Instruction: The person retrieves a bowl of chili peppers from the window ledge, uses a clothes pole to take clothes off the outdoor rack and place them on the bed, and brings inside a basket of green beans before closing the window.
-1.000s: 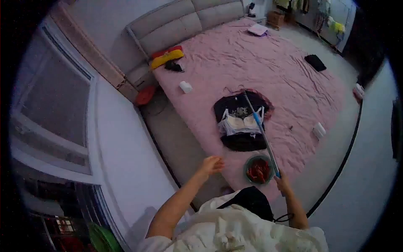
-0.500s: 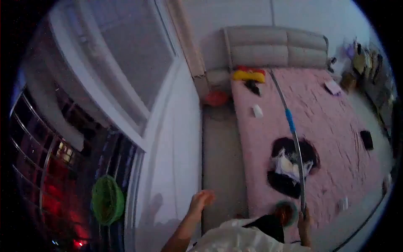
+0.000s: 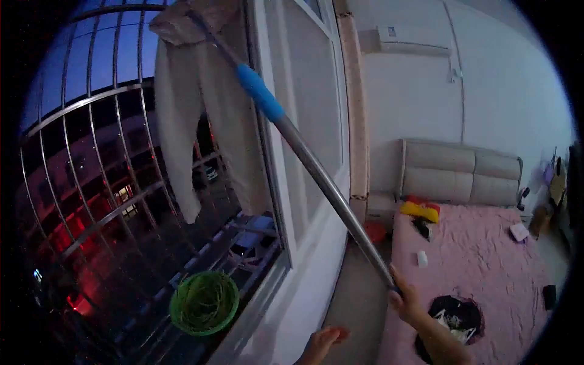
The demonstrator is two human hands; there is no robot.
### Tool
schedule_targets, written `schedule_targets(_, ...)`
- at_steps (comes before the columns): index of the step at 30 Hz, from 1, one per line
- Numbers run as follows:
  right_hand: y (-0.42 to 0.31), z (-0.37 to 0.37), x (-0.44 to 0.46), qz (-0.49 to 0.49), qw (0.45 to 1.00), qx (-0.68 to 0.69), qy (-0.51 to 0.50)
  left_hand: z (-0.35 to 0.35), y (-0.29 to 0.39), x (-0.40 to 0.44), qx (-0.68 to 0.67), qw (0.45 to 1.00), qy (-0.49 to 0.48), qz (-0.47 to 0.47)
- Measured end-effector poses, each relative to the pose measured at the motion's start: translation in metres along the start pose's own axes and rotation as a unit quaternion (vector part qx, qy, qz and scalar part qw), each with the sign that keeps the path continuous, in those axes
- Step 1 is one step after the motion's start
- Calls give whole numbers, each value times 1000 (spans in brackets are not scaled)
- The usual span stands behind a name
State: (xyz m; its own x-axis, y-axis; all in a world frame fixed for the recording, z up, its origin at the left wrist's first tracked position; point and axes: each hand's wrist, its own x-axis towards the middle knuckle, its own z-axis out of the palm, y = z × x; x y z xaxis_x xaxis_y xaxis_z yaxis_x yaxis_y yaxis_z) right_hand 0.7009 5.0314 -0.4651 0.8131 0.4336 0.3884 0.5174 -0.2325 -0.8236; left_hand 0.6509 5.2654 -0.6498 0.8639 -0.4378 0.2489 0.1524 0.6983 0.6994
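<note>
My right hand [image 3: 406,298] is closed around the lower end of a long metal pole [image 3: 328,188] with a blue sleeve. The pole slants up and left past the window frame, its upper end in front of light-coloured trousers [image 3: 234,128] hanging by the window bars. Whether the tip touches them I cannot tell. My left hand [image 3: 331,336] is low in the middle, fingers apart, holding nothing. Dark and white clothes [image 3: 456,319] lie on the pink bed [image 3: 486,261], partly behind my right forearm.
A green basket [image 3: 205,304] sits outside the window, beside the bars [image 3: 94,146]. The window frame [image 3: 277,152] stands between the trousers and the room. A red basin [image 3: 375,232] is near the headboard [image 3: 462,170]. Yellow and red items [image 3: 421,210] lie on the bed's corner.
The view has turned left and up toward the window. The pole has swung from over the bed to the upper left, still in my right hand. My left hand stays empty.
</note>
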Motion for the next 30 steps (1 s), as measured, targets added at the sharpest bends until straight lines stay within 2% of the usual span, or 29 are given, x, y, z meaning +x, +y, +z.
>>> schedule_targets(1,-27,9,23,55,998,4,-18,37,23,-12,36,995,-37,88)
schedule_targets(2,-55,14,41,116,992,4,-41,58,29,-27,40,994,-41,95)
schedule_targets(4,-70,35,79,-108,994,-22,21,76,41,-45,65,983,163,51)
schedule_targets(5,-84,43,98,-97,994,55,6,83,37,-48,174,924,333,64)
schedule_targets(6,-97,49,116,-84,988,131,-10,89,43,-55,173,925,332,67)
schedule_targets(8,-121,54,147,-111,982,151,-17,95,61,-72,136,950,244,140)
schedule_targets(9,-130,58,161,-135,976,171,-23,52,45,-83,138,944,282,102)
schedule_targets(10,-135,64,175,-136,976,171,-26,54,50,-89,137,943,283,106)
schedule_targets(12,-145,77,198,-201,959,202,-7,62,57,-101,181,920,331,108)
schedule_targets(13,-162,78,195,-151,966,210,-6,56,57,-105,212,906,357,87)
schedule_targets(15,-168,85,214,-166,963,213,-17,-12,30,-119,218,890,393,80)
schedule_targets(17,-175,89,226,-158,960,231,-31,-39,21,-125,229,870,431,67)
schedule_targets(21,-186,90,247,-182,965,189,-26,-5,43,-126,217,879,418,72)
schedule_targets(23,-180,100,275,-263,950,165,35,-1,45,-128,216,881,414,74)
schedule_targets(26,-187,100,290,-300,938,169,29,5,47,-133,212,883,411,78)
schedule_targets(30,-202,101,300,-276,942,189,23,31,61,-137,206,885,407,91)
